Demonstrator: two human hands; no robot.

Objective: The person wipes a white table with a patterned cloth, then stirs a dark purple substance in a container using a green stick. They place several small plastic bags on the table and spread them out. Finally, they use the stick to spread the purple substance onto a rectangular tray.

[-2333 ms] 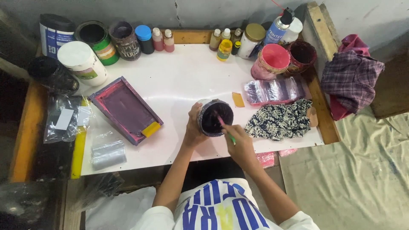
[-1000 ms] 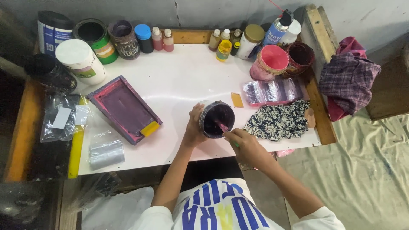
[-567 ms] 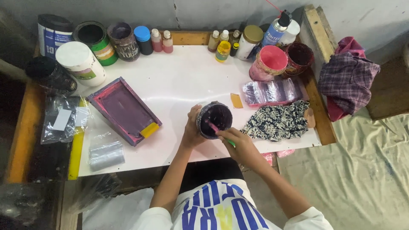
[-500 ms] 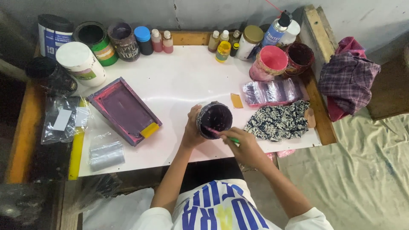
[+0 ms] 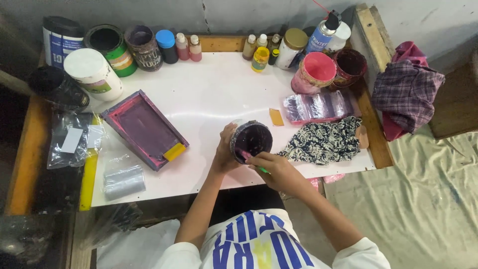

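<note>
My left hand (image 5: pixel 225 154) wraps around a round tub (image 5: pixel 250 141) of dark purple paint near the front edge of the white table (image 5: pixel 214 94). My right hand (image 5: pixel 279 172) grips a thin stick (image 5: pixel 251 159) with a green handle. Its pink, paint-coated end dips into the tub. The tub is tilted slightly toward me.
A rectangular purple-stained screen frame (image 5: pixel 145 128) with a yellow squeegee piece lies at left. Jars, tubs and small bottles line the back edge. A patterned cloth (image 5: pixel 323 140) and a plastic packet (image 5: pixel 318 105) lie at right. A plaid cloth (image 5: pixel 407 94) sits on the right ledge.
My right hand has kept moving the stick around inside the tub. The left hand and tub have stayed in place.
</note>
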